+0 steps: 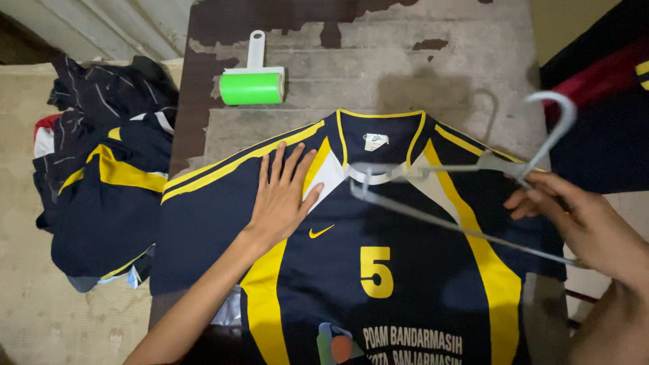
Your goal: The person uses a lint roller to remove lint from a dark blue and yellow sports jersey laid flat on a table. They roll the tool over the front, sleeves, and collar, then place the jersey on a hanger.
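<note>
A dark navy sports jersey (378,230) with yellow stripes lies flat, front up, on a worn wooden table (405,61). My left hand (282,196) rests flat on its left shoulder with fingers spread. My right hand (574,216) grips a clear plastic hanger (466,196) near its hook, holding it just above the jersey's collar and right shoulder. One end of the hanger sits at the neck opening.
A lint roller (252,80) with a green roll and white handle lies at the back left of the table. A pile of similar navy and yellow clothes (101,182) sits left of the table. Dark and red fabric (602,101) lies at the right.
</note>
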